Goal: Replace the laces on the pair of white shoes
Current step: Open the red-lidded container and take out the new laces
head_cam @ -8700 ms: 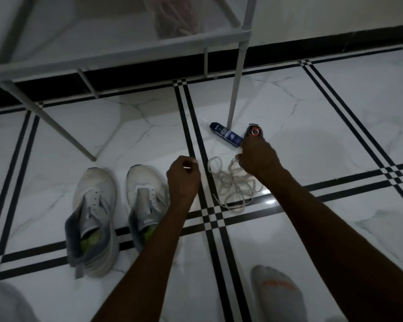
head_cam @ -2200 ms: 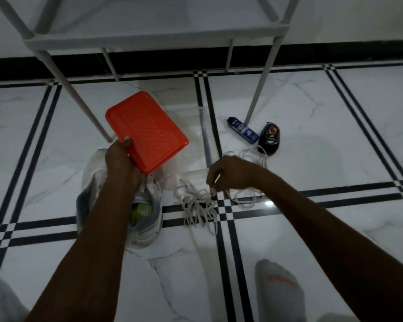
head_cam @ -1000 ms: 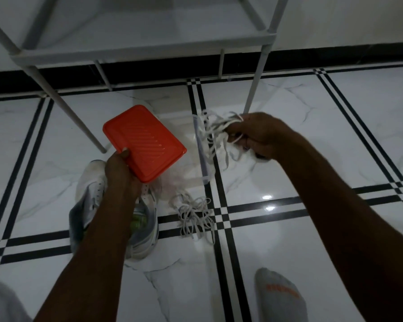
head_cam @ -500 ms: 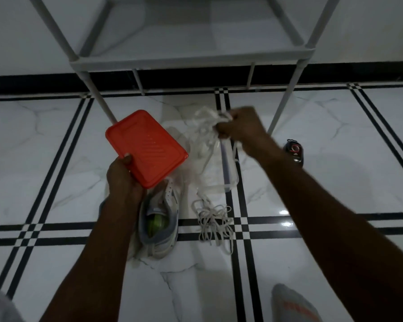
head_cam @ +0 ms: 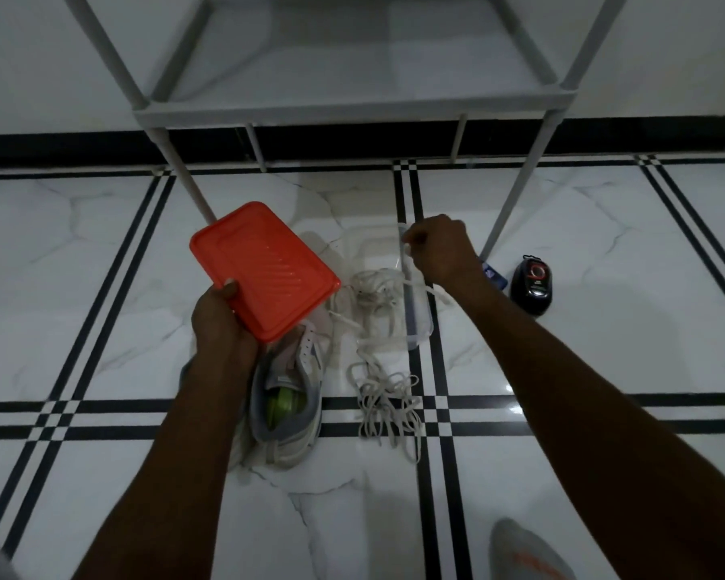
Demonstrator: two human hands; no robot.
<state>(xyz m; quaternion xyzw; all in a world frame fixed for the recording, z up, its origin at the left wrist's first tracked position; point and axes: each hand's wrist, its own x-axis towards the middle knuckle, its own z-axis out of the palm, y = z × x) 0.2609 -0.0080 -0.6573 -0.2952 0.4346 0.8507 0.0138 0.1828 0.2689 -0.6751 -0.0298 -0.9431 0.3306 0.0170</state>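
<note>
- Head view, hands: the left hand (head_cam: 222, 324) grips the near corner of an orange lid (head_cam: 262, 270), holding it tilted above the floor, over the toe end of a white shoe (head_cam: 287, 395). The right hand (head_cam: 440, 253) sits at about 1 o'clock from that shoe, fingers curled over the far rim of a clear container (head_cam: 413, 324). A thin strand seems to run from its fingertips, but in this dim light I cannot tell whether it is truly pinched.
- Head view, laces: one tangle of laces (head_cam: 373, 286) lies inside the container, just at 8 o'clock from the right hand. A second bundle of laces (head_cam: 388, 408) lies loose on the tiled floor (head_cam: 603, 349), at 6 o'clock from the container and just at 3 o'clock of the shoe's heel.
- Head view, shoe: only one shoe shows plainly, its long axis running 12 to 6 o'clock, toe away, a green insole in the opening. The other is hidden behind the left forearm.
- Head view, what matters next: the floor bundle lies between the forearms, nearer the right hand, and the left is busy with the lid, so I judge the right hand the likelier one for it.
- Head view, surroundings: a grey rack (head_cam: 352, 106) stands at 12 o'clock; a black device (head_cam: 532, 284) rests at 3 o'clock.
</note>
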